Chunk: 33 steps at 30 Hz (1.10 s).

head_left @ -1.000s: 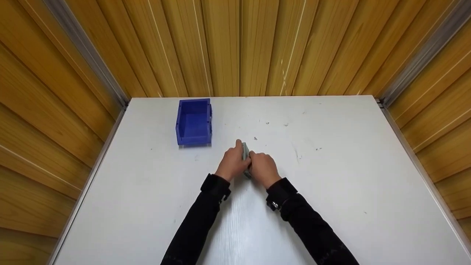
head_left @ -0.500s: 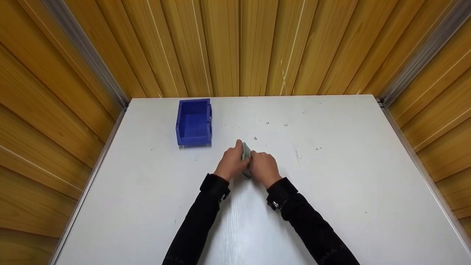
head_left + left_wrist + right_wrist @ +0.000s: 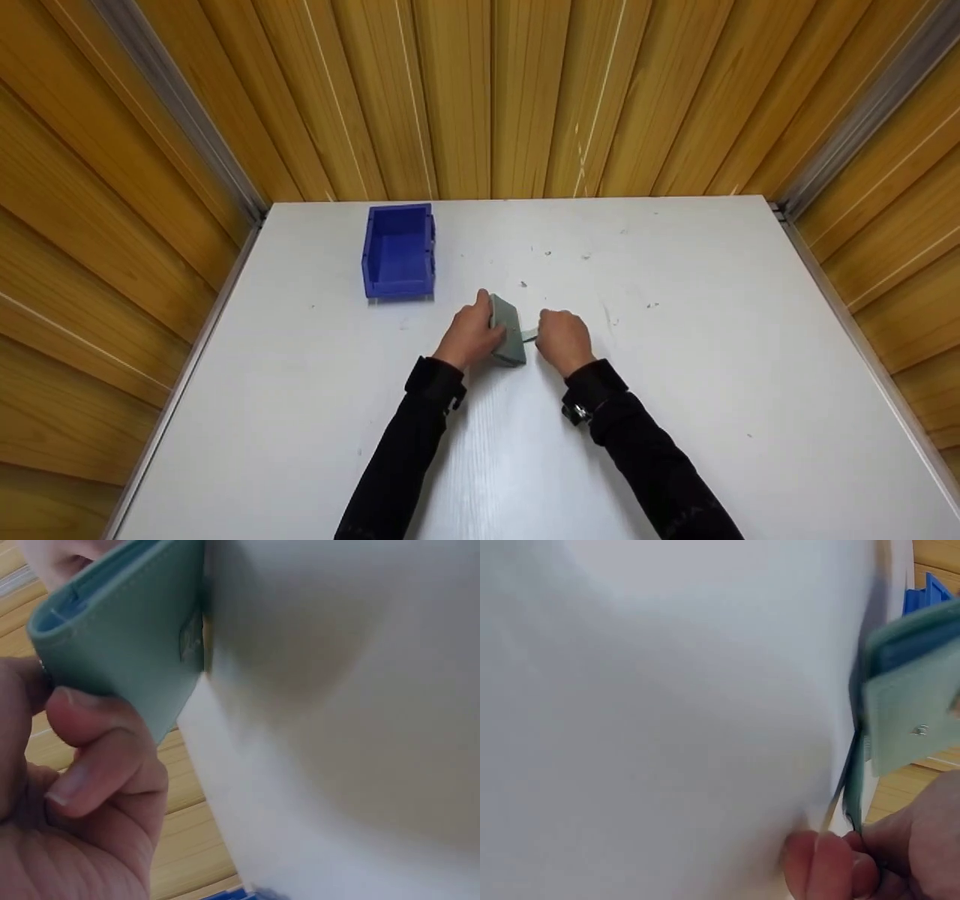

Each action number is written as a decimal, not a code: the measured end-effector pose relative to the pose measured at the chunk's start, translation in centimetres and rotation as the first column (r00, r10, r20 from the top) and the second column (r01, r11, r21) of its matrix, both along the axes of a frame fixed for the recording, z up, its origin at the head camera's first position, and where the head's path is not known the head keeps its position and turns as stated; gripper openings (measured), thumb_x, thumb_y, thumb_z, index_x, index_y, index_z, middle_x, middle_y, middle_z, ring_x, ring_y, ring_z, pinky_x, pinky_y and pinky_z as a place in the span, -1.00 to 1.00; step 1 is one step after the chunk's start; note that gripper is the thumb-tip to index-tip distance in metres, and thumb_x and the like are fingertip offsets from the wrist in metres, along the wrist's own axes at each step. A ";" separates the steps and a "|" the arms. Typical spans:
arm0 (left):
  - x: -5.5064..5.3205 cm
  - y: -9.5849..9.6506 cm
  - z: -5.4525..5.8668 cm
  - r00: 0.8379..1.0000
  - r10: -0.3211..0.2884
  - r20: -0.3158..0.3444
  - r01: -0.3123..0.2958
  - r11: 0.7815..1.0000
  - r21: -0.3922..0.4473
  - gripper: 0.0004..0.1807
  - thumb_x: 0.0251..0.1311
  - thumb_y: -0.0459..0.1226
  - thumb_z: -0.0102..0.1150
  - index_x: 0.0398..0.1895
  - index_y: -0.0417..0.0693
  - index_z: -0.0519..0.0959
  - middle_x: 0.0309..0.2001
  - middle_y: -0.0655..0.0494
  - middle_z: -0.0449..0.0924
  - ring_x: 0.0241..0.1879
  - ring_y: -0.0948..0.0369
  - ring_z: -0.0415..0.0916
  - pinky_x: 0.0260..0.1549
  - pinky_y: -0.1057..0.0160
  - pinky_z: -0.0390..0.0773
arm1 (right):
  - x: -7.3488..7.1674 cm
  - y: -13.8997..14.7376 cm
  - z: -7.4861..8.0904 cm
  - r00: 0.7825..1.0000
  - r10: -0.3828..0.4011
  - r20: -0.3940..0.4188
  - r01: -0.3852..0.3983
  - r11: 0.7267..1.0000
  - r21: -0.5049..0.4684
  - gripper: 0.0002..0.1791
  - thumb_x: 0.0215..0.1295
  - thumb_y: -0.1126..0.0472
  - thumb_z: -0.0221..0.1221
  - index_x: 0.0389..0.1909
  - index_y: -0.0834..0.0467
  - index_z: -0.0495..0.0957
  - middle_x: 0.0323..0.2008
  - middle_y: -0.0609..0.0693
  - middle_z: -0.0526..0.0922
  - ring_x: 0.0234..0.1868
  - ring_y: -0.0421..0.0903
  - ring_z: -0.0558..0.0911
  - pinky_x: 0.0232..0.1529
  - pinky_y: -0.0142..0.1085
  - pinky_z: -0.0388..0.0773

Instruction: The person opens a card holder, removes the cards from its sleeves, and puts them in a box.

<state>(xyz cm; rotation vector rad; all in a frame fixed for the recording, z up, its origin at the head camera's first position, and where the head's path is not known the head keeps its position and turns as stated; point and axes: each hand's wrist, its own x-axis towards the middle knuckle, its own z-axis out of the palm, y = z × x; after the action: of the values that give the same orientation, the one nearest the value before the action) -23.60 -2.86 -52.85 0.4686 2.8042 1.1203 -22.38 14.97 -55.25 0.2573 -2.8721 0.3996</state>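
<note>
The head view takes in tall plank-patterned walls (image 3: 487,97), yellow-brown and grooved, closing round a smooth white tabletop (image 3: 690,405) with a few dark scuffs. I see black fabric sleeves (image 3: 401,450) stretching over it. Toward the far edge, on the person's left, sits a blue plastic storage bin (image 3: 400,289), boxy, with straight walls and a glossy face. Nearer the middle, the two hands are apart, joined only by what they hold. The left hand (image 3: 465,336) pinches a pale green wallet (image 3: 510,334) between thumb and fingers; it is folded, leather-like, finely stitched along its rounded edge. The right hand (image 3: 564,341) is curled, its fingertips gripping the end of the wallet's narrow, flexible strap (image 3: 529,335). Smallest of all is a shiny little emblem (image 3: 919,730) on the smooth green face.
</note>
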 end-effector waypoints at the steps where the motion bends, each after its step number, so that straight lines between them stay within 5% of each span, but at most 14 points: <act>1: 0.0 0.1 -0.1 1.000 -0.004 0.007 0.004 1.000 0.005 -0.53 0.35 -0.32 0.22 0.23 -0.32 0.33 -0.25 -0.26 0.69 -0.24 -0.03 0.66 -0.15 -0.04 0.63 | 0.1 0.3 -0.1 1.000 0.004 0.004 -0.004 1.000 0.003 -0.86 0.23 0.46 0.20 -0.52 0.33 0.59 -0.57 0.27 0.65 -0.50 0.25 0.69 -0.47 0.06 0.61; 11: 0.1 0.1 -0.1 1.000 -0.005 0.028 0.006 1.000 -0.022 -0.37 0.39 -0.29 0.22 0.40 -0.38 0.24 -0.13 -0.34 0.69 -0.11 -0.13 0.70 -0.06 -0.08 0.64 | 0.0 0.7 -0.1 0.999 0.010 0.046 -0.009 1.000 -0.010 -0.85 0.31 0.42 0.18 -0.47 0.32 0.61 -0.55 0.26 0.66 -0.47 0.26 0.69 -0.45 0.07 0.61; 24: 0.6 -0.8 -0.5 0.988 0.019 0.151 0.015 0.975 -0.221 -0.29 0.52 -0.14 0.12 0.50 -0.42 0.15 0.04 -0.41 0.65 0.07 -0.21 0.66 0.11 -0.09 0.58 | -0.1 1.5 -0.1 0.990 -0.015 0.141 0.020 0.999 -0.033 -0.90 0.28 0.45 0.17 -0.41 0.33 0.63 -0.50 0.28 0.69 -0.41 0.29 0.71 -0.39 0.08 0.64; 33: 0.7 -0.8 -0.5 0.993 -0.012 0.113 0.043 0.962 -0.271 -0.41 0.53 -0.15 0.10 0.39 -0.40 0.28 -0.06 -0.39 0.68 -0.01 -0.23 0.68 0.04 -0.12 0.60 | -0.1 1.9 -0.1 0.985 -0.034 0.167 0.037 0.999 -0.020 -0.92 0.25 0.44 0.20 -0.40 0.33 0.65 -0.47 0.29 0.71 -0.38 0.30 0.72 -0.37 0.10 0.65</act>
<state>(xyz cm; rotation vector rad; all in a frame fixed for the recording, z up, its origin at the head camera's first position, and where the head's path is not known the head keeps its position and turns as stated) -22.92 -3.64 -53.35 0.4038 2.7842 0.7131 -22.53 16.85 -55.38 0.1759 -3.0288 0.4683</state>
